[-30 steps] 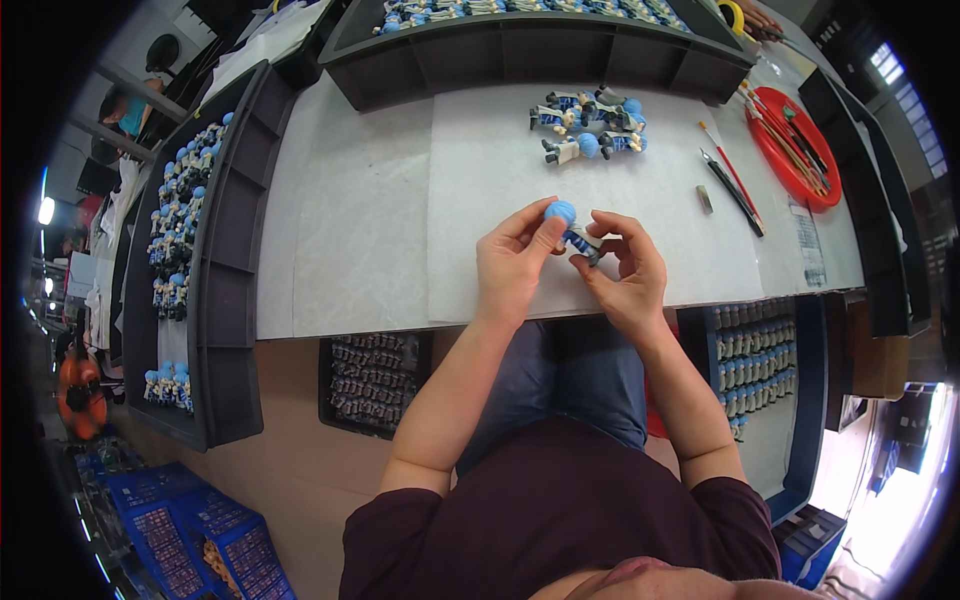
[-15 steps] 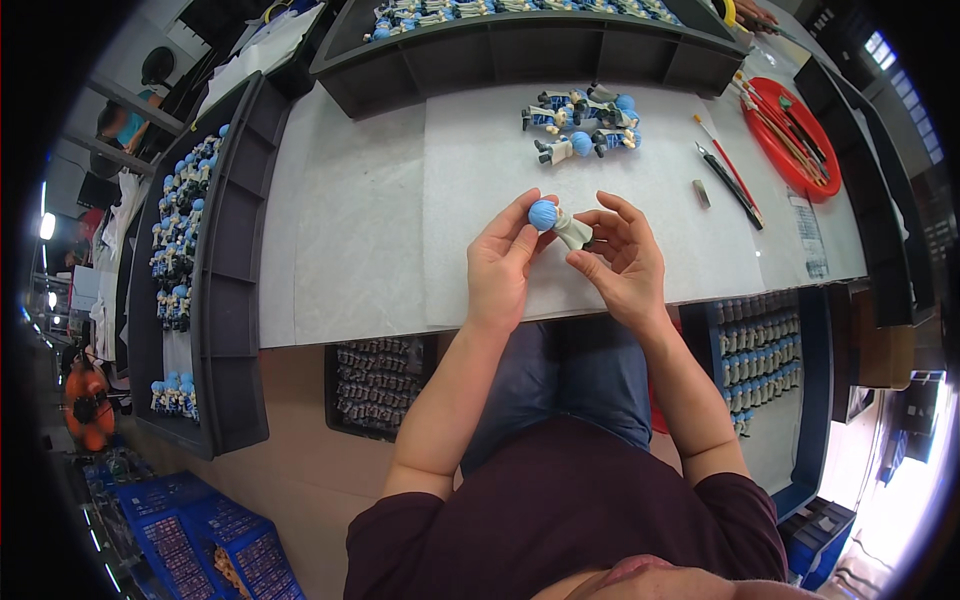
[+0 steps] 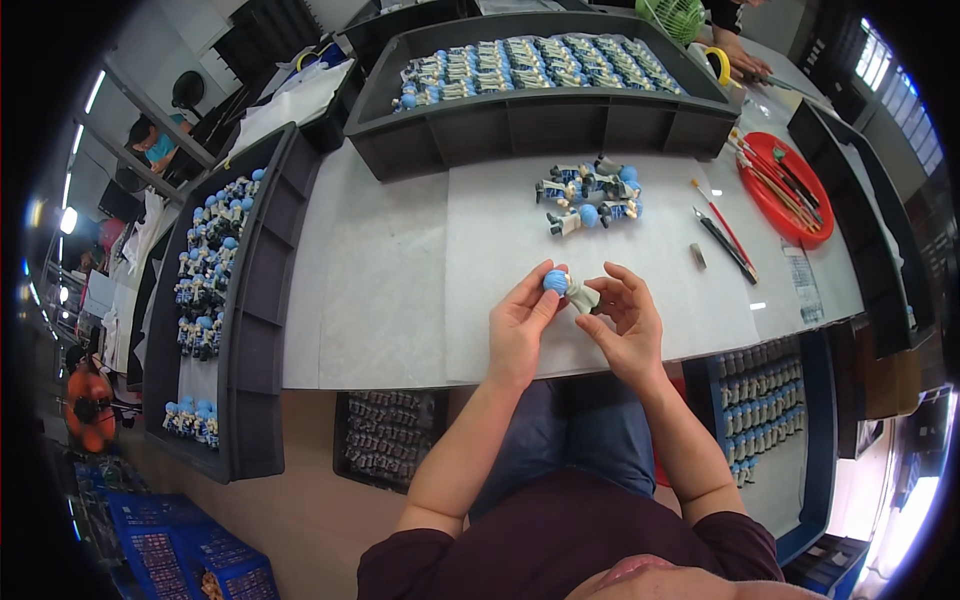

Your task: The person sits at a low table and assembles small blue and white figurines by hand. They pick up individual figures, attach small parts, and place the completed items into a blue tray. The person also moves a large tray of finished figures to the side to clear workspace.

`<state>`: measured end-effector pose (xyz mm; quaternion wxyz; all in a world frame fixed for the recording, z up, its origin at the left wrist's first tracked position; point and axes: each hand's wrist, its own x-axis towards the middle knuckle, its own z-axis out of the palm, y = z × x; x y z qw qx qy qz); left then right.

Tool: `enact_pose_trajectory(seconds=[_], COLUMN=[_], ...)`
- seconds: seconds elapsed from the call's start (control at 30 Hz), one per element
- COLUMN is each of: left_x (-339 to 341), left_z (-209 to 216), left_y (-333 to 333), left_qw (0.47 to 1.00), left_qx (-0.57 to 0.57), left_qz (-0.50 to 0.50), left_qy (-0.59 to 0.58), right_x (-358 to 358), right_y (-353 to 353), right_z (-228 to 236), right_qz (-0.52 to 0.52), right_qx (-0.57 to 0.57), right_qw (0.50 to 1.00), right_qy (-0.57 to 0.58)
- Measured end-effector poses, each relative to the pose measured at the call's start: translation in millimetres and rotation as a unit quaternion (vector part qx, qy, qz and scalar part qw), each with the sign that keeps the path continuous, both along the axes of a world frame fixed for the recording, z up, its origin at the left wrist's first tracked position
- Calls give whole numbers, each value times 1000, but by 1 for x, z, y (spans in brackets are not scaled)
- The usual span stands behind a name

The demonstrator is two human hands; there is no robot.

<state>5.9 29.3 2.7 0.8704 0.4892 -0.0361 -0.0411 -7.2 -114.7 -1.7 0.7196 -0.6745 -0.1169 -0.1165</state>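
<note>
Turned doll [image 3: 583,294]: pale coat faces the head view; a second ago, blue stripes showed
Doll's place: between both hands, over the white table [image 3: 385,290]
Left hand [image 3: 515,338]: pinches its blue head
Right hand [image 3: 632,335]: curls beside the coat hem; cannot tell whether it pinches
Far tray [image 3: 540,130], left tray [image 3: 252,340]: blue-haired dolls [image 3: 520,65]
Red dish [image 3: 822,232]: brushes [image 3: 778,185]

Blue-headed, cream-backed figurine [image 3: 574,291], red tray [image 3: 764,205], dark grey crate [image 3: 540,131]

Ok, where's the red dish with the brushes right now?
In the head view, the red dish lies on the right side of the table, up and right of the loose red-handled brush.
</note>
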Motion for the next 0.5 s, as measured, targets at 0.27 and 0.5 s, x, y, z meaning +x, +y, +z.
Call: enact_pose_trajectory(seconds=[0.27,0.5], left_x=[1,1], left_z=[0,-1], left_y=[0,0], left_qw=[1000,998], left_qx=[11,30], left_qz=[0,-4], left_qy=[-26,-57], right_x=[1,-1], right_y=[0,0], right_z=[1,5], right_qz=[-2,5], right_qx=[-12,4], right_qw=[1000,1000], right_qy=[21,30])
